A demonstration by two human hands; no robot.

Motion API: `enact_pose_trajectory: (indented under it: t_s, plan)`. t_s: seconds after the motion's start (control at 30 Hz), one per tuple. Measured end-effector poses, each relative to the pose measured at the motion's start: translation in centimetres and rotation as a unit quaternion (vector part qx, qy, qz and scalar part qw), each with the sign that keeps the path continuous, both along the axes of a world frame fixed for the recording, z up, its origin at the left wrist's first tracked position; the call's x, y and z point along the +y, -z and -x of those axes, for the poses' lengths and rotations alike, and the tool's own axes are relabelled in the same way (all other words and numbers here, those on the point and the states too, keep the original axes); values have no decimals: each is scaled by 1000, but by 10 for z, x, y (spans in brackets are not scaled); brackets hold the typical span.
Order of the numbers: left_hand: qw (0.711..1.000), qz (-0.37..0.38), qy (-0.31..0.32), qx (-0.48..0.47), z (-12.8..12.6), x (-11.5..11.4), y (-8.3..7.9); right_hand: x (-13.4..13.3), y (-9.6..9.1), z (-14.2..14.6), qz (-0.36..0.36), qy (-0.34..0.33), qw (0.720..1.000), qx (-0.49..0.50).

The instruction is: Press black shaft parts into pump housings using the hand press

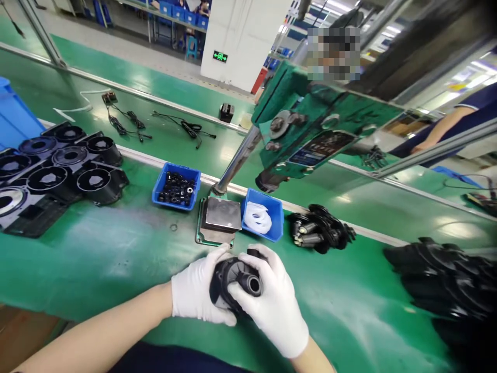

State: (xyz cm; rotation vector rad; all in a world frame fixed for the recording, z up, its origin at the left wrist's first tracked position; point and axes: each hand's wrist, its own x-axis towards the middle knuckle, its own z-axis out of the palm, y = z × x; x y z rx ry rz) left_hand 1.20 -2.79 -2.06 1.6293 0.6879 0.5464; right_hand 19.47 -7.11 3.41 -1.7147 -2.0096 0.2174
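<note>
Far off to the left of my hands and beyond them, a cluster of black plastic fan housings with round openings (58, 171) lies on the green tabletop (116, 259). Nearer, ahead and a little left of my left hand, stands a small blue plastic bin of little black rings (176, 186), with one thin loose ring (173, 227) lying just in front of it.

My left hand (196, 290), in a white glove, is wrapped around the left side of a round black plastic part with a short tube-shaped hub (233, 280). I hold it just above the tabletop, close to me. My gloved right hand (272, 305) is closed over its right side, fingers curled around the hub, so both hands are clamped on the one piece and nearly touching.

Straight ahead of my hands sits the grey metal block (222, 215) at the foot of a green bench press (310, 129). Just right of it is a blue plastic bin of white rings (260, 215). Further right lies a heap of black parts with metal cylinders (320, 228), and far right of my right hand a big pile of black finned wheels (446, 280). Beyond, another person's arm (438, 129) shows.
</note>
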Motion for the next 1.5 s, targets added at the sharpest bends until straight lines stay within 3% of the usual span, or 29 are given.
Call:
enact_pose_trajectory:
  t_s: [1.1,1.4,1.5]
  plan:
    - [999,-41,-12,-29,-1,1,2,2,7,-7,-21,-21,999,-40]
    - [997,-61,-14,-40,-3,1,3,4,4,-10,5,-40,998,-52]
    - [993,-109,-4,-33,-3,3,4,4,5,-10,-4,-36,998,-47]
